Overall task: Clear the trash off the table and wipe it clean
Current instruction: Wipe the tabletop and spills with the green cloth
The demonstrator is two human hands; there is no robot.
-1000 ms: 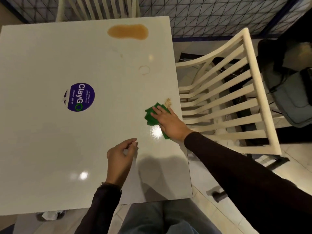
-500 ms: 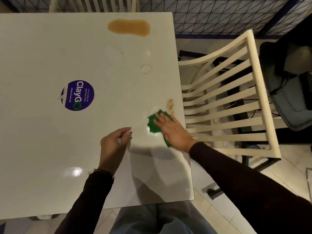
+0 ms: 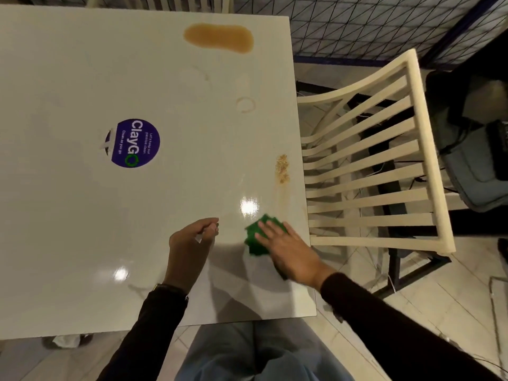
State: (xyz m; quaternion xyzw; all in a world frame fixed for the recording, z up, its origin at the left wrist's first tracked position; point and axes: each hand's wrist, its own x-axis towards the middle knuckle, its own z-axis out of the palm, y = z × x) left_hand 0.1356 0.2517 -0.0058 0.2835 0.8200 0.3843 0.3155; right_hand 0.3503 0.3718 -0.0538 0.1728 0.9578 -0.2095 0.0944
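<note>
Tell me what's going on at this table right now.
A person is wiping a white table. The right hand presses flat on a green cloth near the table's right edge. The left hand is beside it with fingers curled; whether it holds anything is unclear. Not yet wiped: a patch of crumbs beyond the cloth, a faint ring mark, and a brown spill at the far edge.

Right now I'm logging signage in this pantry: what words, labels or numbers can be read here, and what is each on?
"ClayGo": large white letters on the round purple sticker on the table.
"Clean as you go": small line, same sticker.
"Let's keep our pantries clean.": smallest print, same sticker, barely legible.
No text shows on the green cloth or the chair.
</note>
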